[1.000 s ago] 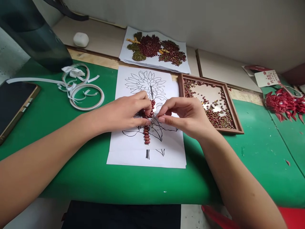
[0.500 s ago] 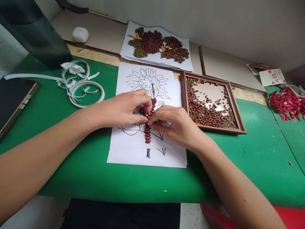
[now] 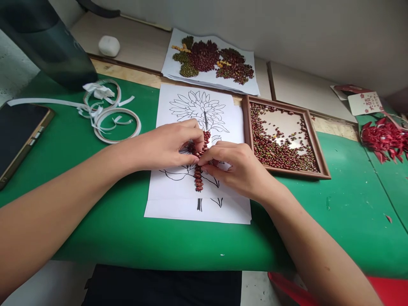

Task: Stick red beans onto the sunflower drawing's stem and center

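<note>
A white sheet with a line drawing of a flower point(image 3: 191, 187) lies on the green table. A column of red beans point(image 3: 199, 178) covers the drawn stem. My left hand point(image 3: 168, 144) rests on the sheet with its fingertips pinched together at the beans near the middle of the stem. My right hand point(image 3: 237, 165) meets it from the right, fingers also pinched at the same spot on the bean row. What sits between the fingertips is too small to name.
A brown wooden frame tray point(image 3: 317, 157) with loose red and green beans stands right of the sheet. A finished bean picture point(image 3: 210, 61) lies behind. Tape rings and paper strips point(image 3: 108, 117) lie left, a phone point(image 3: 15, 136) far left, red scraps point(image 3: 382, 138) far right.
My right hand has come down and leftward from above the sheet to pinch at the bean row beside my left hand. My left hand has stayed in place.
</note>
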A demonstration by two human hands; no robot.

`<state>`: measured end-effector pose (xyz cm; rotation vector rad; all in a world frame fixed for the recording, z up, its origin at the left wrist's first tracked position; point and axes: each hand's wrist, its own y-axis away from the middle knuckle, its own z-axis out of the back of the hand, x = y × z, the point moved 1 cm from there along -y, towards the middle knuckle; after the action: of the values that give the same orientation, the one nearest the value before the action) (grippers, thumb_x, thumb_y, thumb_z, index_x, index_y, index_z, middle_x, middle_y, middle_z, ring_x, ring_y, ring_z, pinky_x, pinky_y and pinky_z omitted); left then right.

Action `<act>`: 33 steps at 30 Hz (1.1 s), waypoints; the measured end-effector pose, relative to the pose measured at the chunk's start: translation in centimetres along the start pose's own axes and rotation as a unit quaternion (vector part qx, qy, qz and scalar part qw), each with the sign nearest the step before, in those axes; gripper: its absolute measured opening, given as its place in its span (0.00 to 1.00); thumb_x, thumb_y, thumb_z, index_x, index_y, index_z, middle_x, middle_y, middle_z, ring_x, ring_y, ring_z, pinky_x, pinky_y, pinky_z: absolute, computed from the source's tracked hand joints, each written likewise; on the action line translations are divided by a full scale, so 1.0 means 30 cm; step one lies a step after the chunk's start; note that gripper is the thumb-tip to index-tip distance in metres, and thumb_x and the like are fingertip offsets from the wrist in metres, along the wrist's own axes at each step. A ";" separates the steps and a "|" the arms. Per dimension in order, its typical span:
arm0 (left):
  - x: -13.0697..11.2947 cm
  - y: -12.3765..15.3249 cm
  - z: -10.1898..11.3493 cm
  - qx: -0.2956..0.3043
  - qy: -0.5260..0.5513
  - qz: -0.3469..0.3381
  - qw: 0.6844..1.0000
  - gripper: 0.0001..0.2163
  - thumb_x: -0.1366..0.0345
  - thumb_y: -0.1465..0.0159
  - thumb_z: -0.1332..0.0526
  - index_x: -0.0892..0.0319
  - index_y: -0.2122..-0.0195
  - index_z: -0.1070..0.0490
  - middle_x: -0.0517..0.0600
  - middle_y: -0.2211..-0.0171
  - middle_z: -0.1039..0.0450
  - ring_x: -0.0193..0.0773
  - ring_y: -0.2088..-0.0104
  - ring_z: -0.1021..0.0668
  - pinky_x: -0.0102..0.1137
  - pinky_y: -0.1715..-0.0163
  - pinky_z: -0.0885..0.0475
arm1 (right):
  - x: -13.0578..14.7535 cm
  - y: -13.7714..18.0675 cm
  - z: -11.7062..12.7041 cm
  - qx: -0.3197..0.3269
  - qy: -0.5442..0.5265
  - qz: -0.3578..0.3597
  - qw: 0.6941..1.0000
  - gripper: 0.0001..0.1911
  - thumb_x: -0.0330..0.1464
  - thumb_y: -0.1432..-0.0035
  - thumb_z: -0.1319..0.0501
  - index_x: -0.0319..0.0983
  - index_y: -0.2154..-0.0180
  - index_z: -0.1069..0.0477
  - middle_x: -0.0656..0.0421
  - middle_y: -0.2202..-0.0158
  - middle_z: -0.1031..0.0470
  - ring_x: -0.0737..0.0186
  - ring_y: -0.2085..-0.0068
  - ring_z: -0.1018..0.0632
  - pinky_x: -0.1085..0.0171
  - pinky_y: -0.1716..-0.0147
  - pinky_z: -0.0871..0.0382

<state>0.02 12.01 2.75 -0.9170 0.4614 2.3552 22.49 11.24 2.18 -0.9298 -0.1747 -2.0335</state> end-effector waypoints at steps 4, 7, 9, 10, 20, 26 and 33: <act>-0.006 0.002 0.002 0.001 0.004 0.000 1.000 0.06 0.60 0.33 0.37 0.53 0.58 0.26 0.49 0.54 0.28 0.39 0.61 0.26 0.33 0.64 0.35 | 0.003 0.001 0.002 -0.005 0.001 -0.023 1.000 0.10 0.22 0.37 0.36 0.41 0.58 0.20 0.60 0.64 0.18 0.63 0.64 0.21 0.64 0.62 0.30; -0.008 0.003 0.003 0.005 0.011 -0.001 1.000 0.07 0.59 0.34 0.35 0.53 0.57 0.26 0.49 0.53 0.29 0.39 0.60 0.25 0.33 0.64 0.35 | 0.003 0.002 0.004 0.000 -0.007 -0.034 0.999 0.10 0.22 0.37 0.35 0.41 0.58 0.19 0.60 0.64 0.18 0.64 0.65 0.21 0.65 0.62 0.30; -0.008 0.003 0.003 0.007 0.011 0.000 1.000 0.07 0.60 0.35 0.35 0.53 0.57 0.26 0.49 0.53 0.29 0.40 0.59 0.25 0.33 0.63 0.34 | 0.003 0.002 0.005 0.002 -0.013 -0.047 0.999 0.10 0.23 0.37 0.35 0.41 0.59 0.20 0.60 0.64 0.18 0.64 0.65 0.22 0.65 0.63 0.31; -0.008 0.003 0.003 0.009 0.010 0.001 1.000 0.08 0.61 0.36 0.35 0.54 0.57 0.27 0.50 0.53 0.29 0.40 0.59 0.25 0.33 0.63 0.34 | 0.003 0.001 0.005 0.001 -0.017 -0.053 0.998 0.09 0.23 0.37 0.35 0.41 0.59 0.20 0.60 0.64 0.18 0.64 0.65 0.21 0.65 0.63 0.31; 0.002 0.002 0.000 0.021 0.007 0.001 1.000 0.11 0.59 0.39 0.32 0.51 0.57 0.27 0.49 0.52 0.30 0.41 0.59 0.25 0.34 0.64 0.34 | 0.006 -0.006 0.000 -0.004 -0.075 -0.082 0.994 0.10 0.21 0.40 0.36 0.40 0.62 0.21 0.61 0.64 0.18 0.65 0.65 0.22 0.66 0.64 0.29; 0.007 0.002 -0.002 0.022 0.007 -0.003 1.000 0.10 0.59 0.39 0.32 0.51 0.57 0.27 0.49 0.52 0.31 0.40 0.60 0.26 0.35 0.64 0.34 | 0.003 -0.005 -0.010 -0.005 -0.075 -0.084 0.994 0.07 0.22 0.40 0.35 0.40 0.64 0.22 0.61 0.65 0.19 0.65 0.66 0.22 0.66 0.65 0.30; 0.001 0.005 0.001 0.025 0.004 -0.005 1.000 0.09 0.60 0.38 0.33 0.52 0.57 0.27 0.49 0.52 0.30 0.41 0.59 0.25 0.35 0.63 0.33 | 0.000 -0.006 -0.010 -0.014 -0.071 -0.070 0.995 0.08 0.22 0.40 0.34 0.39 0.63 0.21 0.60 0.64 0.18 0.64 0.64 0.20 0.66 0.64 0.30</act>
<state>-0.13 11.92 2.76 -0.9049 0.5151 2.3221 22.17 11.21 2.00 -1.1079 -0.2979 -2.1028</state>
